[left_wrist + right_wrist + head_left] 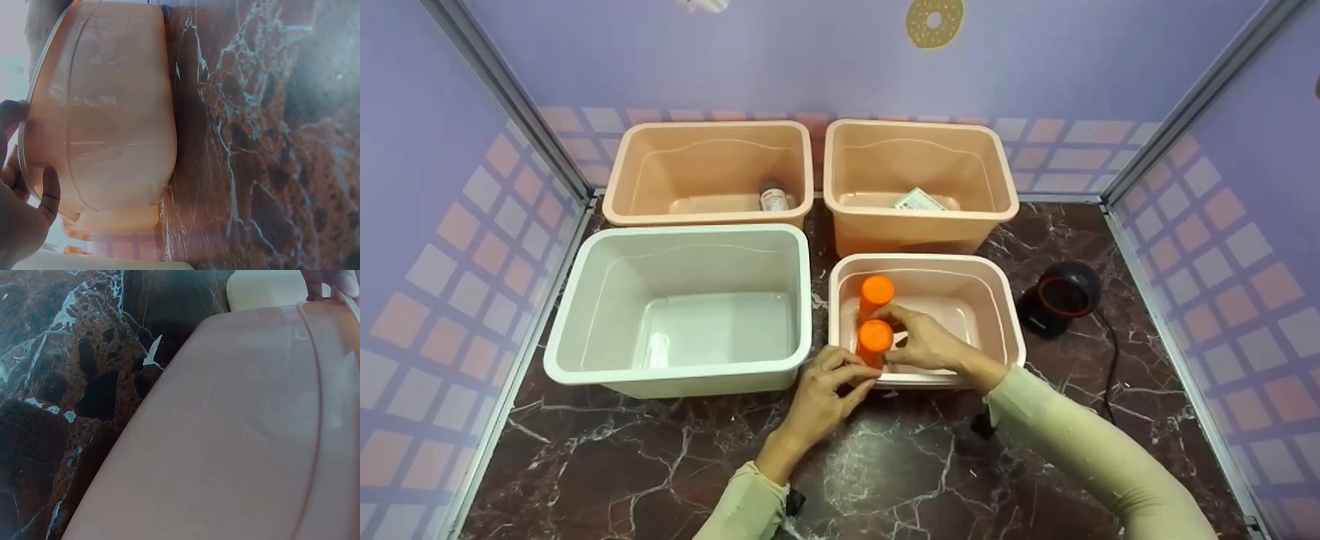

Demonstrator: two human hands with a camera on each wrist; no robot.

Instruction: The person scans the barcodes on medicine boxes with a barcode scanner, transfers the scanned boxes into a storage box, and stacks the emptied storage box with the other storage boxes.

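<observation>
Two orange-capped bottles stand in the small pale pink bin: a far bottle and a near bottle close to the front left corner. My right hand reaches over the bin and holds the near bottle between thumb and fingers. At that same corner my left hand grips the rim. In the left wrist view, its thumb lies against the outer wall and its fingers go over the edge. The right wrist view shows mostly the bin's outer wall; the right hand's grip is out of sight there.
A pale green bin stands left of the pink one. Behind are two peach bins: the left bin holds a capped bottle, the right bin a small white box. A black corded device stands at right.
</observation>
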